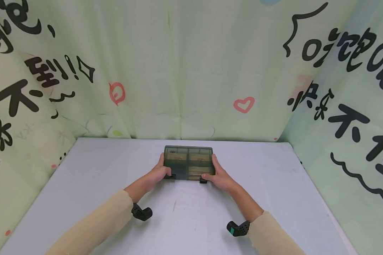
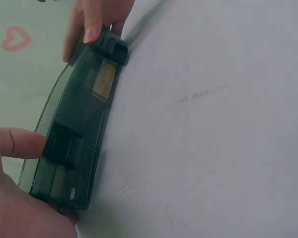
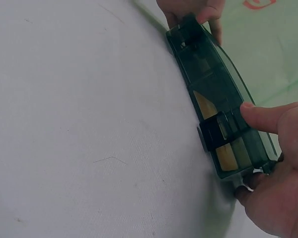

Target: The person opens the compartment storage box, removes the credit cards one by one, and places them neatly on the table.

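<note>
A see-through dark green plastic organizer box (image 1: pixel 187 166), divided into compartments, is held between both hands over the far middle of the white table. Tan pieces (image 1: pixel 200 157) show through its lid; their kind cannot be made out. My left hand (image 1: pixel 159 173) grips the left end, its thumb on the front edge beside a black latch (image 2: pixel 63 145). At the other end my right hand (image 1: pixel 221 176) holds on, thumb close to the second latch (image 3: pixel 216 133), which juts out from the front. Fingers of the right hand curl under its end. Whether the box touches the table is unclear.
The white table (image 1: pixel 185 219) spreads around the box on all sides. Pale green curtains (image 1: pixel 178 71) with black lettering and red hearts hang behind it and along both sides. A black wrist camera (image 1: pixel 142 212) sits on the left forearm, another (image 1: pixel 238 228) on the right.
</note>
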### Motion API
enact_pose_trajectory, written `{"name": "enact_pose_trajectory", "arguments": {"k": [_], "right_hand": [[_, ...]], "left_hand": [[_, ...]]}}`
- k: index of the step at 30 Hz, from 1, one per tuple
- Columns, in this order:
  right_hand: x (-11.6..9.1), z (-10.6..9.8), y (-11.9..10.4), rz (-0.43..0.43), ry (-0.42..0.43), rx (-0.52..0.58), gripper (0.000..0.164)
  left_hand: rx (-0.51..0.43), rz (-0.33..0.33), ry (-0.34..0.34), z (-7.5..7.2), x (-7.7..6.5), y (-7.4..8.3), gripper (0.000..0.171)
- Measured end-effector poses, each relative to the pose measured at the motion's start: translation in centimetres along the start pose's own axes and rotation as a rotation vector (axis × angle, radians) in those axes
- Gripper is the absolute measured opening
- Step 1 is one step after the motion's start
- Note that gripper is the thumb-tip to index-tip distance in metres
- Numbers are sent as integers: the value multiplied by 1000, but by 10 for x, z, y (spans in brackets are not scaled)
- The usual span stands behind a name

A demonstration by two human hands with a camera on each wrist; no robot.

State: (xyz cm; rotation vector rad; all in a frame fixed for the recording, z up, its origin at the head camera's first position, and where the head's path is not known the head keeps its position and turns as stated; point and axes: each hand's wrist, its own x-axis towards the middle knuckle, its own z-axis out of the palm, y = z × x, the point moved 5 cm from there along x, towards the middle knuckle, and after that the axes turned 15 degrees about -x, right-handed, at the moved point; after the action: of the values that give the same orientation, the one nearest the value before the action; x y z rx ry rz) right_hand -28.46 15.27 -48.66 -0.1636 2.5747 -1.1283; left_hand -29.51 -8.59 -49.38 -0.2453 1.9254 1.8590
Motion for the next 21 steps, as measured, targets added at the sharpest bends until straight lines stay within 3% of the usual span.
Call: {"name": "enact_pose_trajectory", "arguments": {"k": [21], "right_hand": [[-2, 2, 0, -10, -7, -36, 95]], "left_hand": [[-130, 32, -10, 1, 0, 2, 102]]}}
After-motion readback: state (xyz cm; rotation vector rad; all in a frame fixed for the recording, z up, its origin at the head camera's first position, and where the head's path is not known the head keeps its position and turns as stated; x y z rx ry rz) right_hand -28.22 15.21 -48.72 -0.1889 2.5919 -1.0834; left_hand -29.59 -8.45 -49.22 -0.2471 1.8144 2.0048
